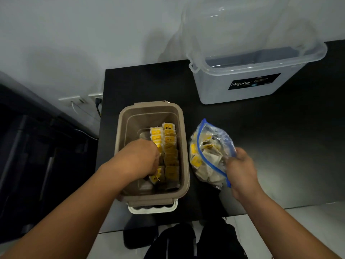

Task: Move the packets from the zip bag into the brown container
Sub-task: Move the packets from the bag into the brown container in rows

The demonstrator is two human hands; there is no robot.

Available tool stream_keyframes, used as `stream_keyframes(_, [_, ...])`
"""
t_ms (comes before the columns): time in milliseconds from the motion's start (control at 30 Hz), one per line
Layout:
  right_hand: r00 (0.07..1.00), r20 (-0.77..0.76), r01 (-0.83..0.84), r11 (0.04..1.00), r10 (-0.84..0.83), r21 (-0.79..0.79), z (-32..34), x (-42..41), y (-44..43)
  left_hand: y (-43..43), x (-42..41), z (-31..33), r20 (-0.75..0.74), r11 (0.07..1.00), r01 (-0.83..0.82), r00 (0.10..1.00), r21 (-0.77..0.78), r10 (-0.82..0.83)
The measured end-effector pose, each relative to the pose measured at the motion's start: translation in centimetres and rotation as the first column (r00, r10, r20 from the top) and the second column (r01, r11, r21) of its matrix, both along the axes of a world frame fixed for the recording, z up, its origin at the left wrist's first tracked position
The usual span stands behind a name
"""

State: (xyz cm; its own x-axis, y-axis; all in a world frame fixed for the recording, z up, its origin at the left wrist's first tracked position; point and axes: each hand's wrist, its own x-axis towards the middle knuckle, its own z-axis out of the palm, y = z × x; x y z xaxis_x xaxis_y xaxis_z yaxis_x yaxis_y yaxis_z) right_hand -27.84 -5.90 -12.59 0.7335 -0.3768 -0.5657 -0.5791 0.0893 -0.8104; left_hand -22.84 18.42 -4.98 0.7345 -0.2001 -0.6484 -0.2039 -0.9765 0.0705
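The brown container (pixel 184 157) stands open on the black table, holding two rows of yellow-and-white tea packets (pixel 169 146). My left hand (pixel 138 157) is down inside it, fingers curled round a few packets at the near end of the left row. To the right lies the clear zip bag (pixel 211 154) with a blue seal, open and full of more packets. My right hand (pixel 240 171) grips the bag's near right edge beside the seal.
A large clear Megabox tub (pixel 248 79) stands at the back right of the black table (pixel 280 146). A white wall with sockets (pixel 78 100) is behind. Dark furniture stands to the left, and dark bags lie on the floor below the table's front edge.
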Motion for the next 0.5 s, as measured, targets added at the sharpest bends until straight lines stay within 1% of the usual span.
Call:
stream_keyframes(67, [0.999, 0.008, -0.033, 0.999, 0.033, 0.031, 0.3, 0.3, -0.3, 0.0, 0.0, 1.5, 0.009, 0.993, -0.072, 0.997, -0.089, 0.073])
stream_keyframes(167, [0.993, 0.053, -0.102, 0.994, 0.101, 0.024, 0.2, 0.7, -1.0, -0.5, -0.1, 4.3, 0.099, 0.944, -0.199, 0.968, -0.264, 0.231])
stream_keyframes(267, [0.964, 0.078, -0.245, 0.964, 0.254, -0.108, 0.0, 1.1, -2.0, -2.8, -0.2, 6.4, 0.139, 0.873, -0.252, 0.932, -0.417, 0.335])
stream_keyframes(367, [0.935, 0.091, -0.319, 0.925, 0.343, -0.208, -0.1, 1.5, -3.0, -6.3, -0.4, 6.8, 0.181, 0.855, -0.201, 0.93, -0.478, 0.32])
stream_keyframes(433, [0.919, 0.085, -0.359, 0.904, 0.386, -0.231, -0.3, 1.8, -3.7, -8.8, -0.5, 5.9, 0.197, 0.857, -0.164, 0.936, -0.489, 0.292])
stream_keyframes(500, [0.904, 0.074, -0.397, 0.892, 0.42, -0.215, -0.6, 2.1, -4.4, -11.2, -0.3, 4.2, 0.196, 0.875, -0.15, 0.944, -0.461, 0.265])
